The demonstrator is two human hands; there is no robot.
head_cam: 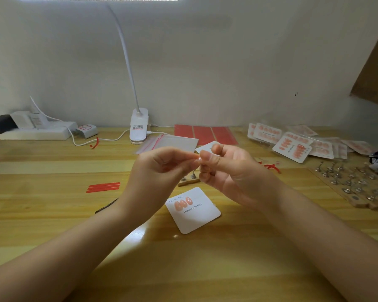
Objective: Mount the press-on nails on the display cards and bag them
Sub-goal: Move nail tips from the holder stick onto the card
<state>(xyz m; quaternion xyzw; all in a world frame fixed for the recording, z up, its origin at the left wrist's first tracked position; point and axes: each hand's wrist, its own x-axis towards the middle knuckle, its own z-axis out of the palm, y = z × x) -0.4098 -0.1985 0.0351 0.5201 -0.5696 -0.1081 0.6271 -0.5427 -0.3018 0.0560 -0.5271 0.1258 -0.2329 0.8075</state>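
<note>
A white display card (194, 211) printed "Handmade Nail" lies on the wooden table (52, 214) below my hands, with three pink press-on nails (183, 203) stuck along its top left. Above it my left hand (159, 168) and my right hand (225, 171) meet fingertip to fingertip, both pinching one small pale nail (197, 158). A wooden strip with metal nail stands (189, 178) shows just under my fingers. Another white card (206, 146) peeks out behind my right hand.
Clear zip bags (170, 142) and red adhesive sheets (205, 132) lie behind my hands. Finished bagged cards (292, 144) pile at the back right, beside a wooden rack of metal stands (354, 184). Red tape strips (103, 187) lie left; a clip lamp (139, 125) and power strip (35, 131) stand behind.
</note>
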